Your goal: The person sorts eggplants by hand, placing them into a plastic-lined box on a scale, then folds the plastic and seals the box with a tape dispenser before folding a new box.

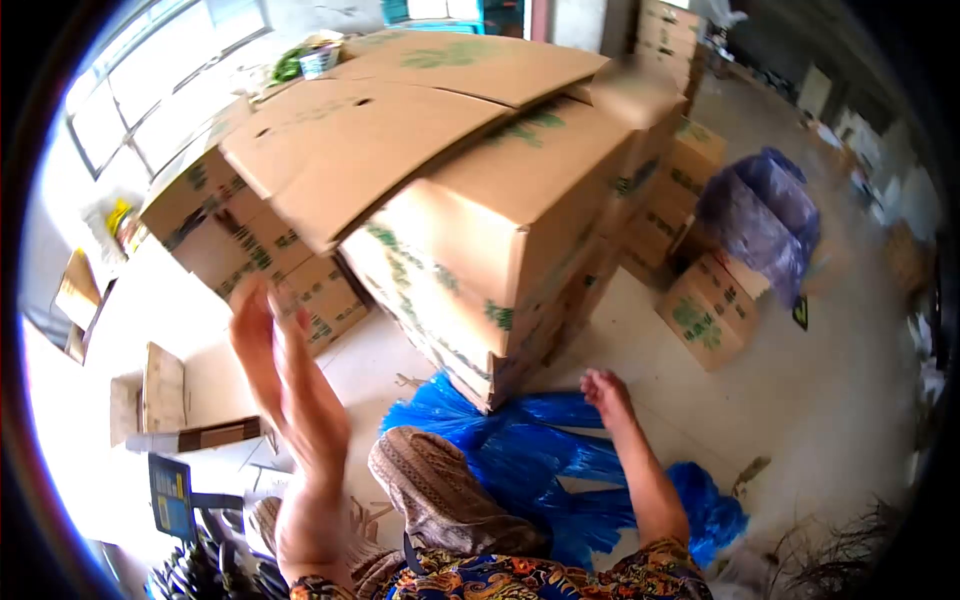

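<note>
My left hand (pixel 300 390) is raised at the left with its fingers stretched out, slightly blurred, and holds nothing. My right hand (pixel 608 393) is curled closed over the floor on the right; nothing shows in it. In front of me stands a large stack of cardboard boxes (pixel 575 245) with green print. Flat cardboard flaps or sheets (pixel 370 145) lie across its top. Blue plastic sheeting (pixel 550 440) is spread on the floor between my hands, against the stack's near corner. Neither hand touches the boxes or the plastic.
At the right, a smaller cardboard box (pixel 708 312) stands beside a box lined with a purple plastic bag (pixel 765 215). A display on a stand (pixel 172 497) rises at lower left above several dark, long items (pixel 205 572). A wooden piece (pixel 165 388) stands farther left.
</note>
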{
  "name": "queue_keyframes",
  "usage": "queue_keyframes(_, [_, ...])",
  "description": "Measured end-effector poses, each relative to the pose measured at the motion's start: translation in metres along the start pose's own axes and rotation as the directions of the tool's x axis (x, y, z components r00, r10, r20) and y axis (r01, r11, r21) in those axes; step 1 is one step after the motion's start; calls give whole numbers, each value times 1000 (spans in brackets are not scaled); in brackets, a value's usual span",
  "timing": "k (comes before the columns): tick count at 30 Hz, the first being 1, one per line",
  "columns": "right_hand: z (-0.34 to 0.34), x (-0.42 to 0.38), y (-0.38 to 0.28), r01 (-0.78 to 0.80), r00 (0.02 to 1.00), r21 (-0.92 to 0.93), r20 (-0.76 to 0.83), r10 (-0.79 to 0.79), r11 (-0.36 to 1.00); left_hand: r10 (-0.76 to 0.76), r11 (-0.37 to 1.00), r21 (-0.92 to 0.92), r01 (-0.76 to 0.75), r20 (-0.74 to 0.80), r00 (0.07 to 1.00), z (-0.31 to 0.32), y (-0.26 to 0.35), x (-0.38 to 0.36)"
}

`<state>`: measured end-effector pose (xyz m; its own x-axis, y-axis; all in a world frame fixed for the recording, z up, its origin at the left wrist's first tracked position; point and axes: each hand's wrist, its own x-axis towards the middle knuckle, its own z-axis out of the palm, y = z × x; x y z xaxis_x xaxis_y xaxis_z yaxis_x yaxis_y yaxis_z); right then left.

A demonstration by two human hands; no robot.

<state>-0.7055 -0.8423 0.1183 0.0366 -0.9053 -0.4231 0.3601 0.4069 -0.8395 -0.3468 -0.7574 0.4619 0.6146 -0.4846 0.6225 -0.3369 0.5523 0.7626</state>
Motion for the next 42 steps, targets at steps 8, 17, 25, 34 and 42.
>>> queue_keyframes(8, [143,-94,18,128,916,-275,400,-7,953,-540,581,-294,759,559,629,27,-6,120])
queue_keyframes(17, [254,-141,-2,318,766,-277,638,-74,907,-356,790,-493,365,116,927,-144,36,122])
queue_keyframes(25, [315,-207,-4,462,639,-255,760,-119,849,68,959,279,47,-387,920,-415,152,31])
queue_keyframes(34, [418,-298,-21,560,378,-271,925,49,783,-136,798,567,206,-164,977,-414,165,-49])
queue_keyframes(42, [572,-320,88,520,395,-477,870,296,708,-346,640,747,181,69,936,-398,52,-103])
